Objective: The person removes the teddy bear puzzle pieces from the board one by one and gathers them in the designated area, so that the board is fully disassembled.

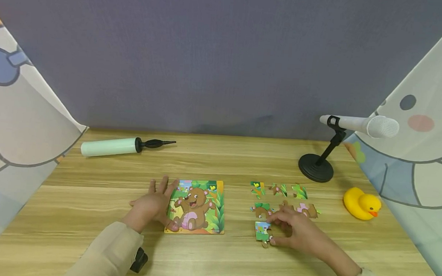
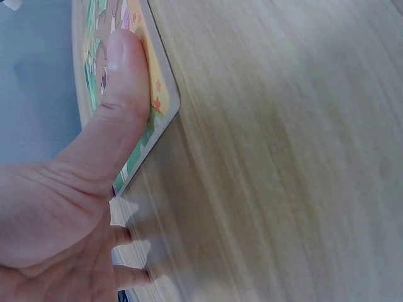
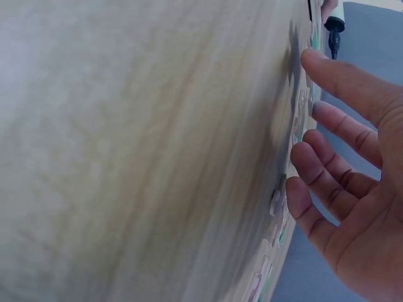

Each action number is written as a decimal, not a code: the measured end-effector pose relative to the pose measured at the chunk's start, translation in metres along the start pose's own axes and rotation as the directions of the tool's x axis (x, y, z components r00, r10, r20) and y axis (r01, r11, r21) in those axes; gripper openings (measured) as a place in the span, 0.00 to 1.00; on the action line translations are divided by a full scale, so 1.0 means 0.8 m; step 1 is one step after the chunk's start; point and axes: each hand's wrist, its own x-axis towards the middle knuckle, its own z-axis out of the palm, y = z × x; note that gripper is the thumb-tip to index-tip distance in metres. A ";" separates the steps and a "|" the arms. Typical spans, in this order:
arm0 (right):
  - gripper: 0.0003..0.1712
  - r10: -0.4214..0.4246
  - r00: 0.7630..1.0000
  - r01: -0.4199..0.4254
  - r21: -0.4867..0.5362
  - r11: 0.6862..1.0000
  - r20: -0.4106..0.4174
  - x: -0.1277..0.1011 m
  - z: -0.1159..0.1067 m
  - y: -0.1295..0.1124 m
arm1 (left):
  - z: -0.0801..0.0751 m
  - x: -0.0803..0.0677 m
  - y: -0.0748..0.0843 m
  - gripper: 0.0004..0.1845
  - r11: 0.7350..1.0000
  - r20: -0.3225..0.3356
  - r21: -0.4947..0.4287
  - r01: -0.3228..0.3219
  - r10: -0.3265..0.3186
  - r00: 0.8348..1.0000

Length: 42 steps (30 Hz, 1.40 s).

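Left hand: my left hand [image 1: 154, 206] lies flat, fingers spread, thumb pressing the near left corner of the bear puzzle board [image 1: 198, 206].
Right hand: my right hand [image 1: 295, 229] pinches the loose puzzle piece [image 1: 262, 231] on the wooden table [image 1: 93, 197], right of the board.
Risk: the board may skid if my thumb eases; the piece could slip out of so light a pinch.
Left wrist view: shows my thumb [image 2: 123, 100] on the board's corner.
Head view: alone shows the other loose pieces [image 1: 279, 189].
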 end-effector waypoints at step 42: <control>0.23 0.015 1.000 -0.014 0.109 0.994 -0.010 0.072 0.003 -0.037 | 0.001 0.003 0.000 0.70 1.000 0.021 0.015 0.018 -0.019 1.000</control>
